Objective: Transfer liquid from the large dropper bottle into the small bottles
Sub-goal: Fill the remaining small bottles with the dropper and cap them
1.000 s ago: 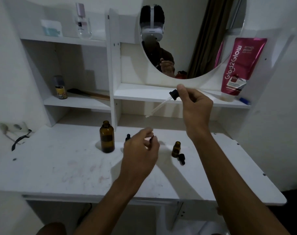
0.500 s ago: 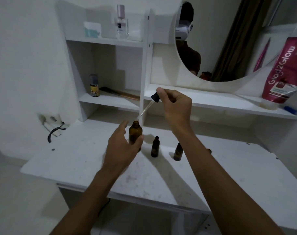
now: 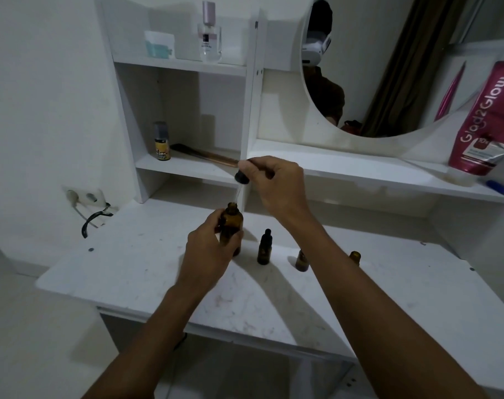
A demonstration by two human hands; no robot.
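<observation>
White and scuffed, the vanity top (image 3: 274, 298) is carrying four amber bottles: one large dropper bottle (image 3: 231, 226) and three small bottles. Of the small ones, a capped bottle (image 3: 264, 249) is standing just right of the large one. An open bottle (image 3: 301, 260) and a third bottle (image 3: 354, 257) are showing only partly behind my right forearm.

One dropper (image 3: 241, 177) is in play. A round mirror (image 3: 389, 67) is hanging above the back ledge, where one pink tube (image 3: 484, 122) is leaning. The left shelves are holding a yellow-labelled bottle (image 3: 161, 141), a perfume bottle (image 3: 209, 36) and a white jar (image 3: 159, 44).

My left hand (image 3: 210, 254) is wrapping its fingers round the large bottle, which is standing upright on the top. My right hand (image 3: 276, 185) is pinching the dropper's black cap directly above it. The glass tube is pointing down to the open mouth; whether its tip is inside I cannot tell.
</observation>
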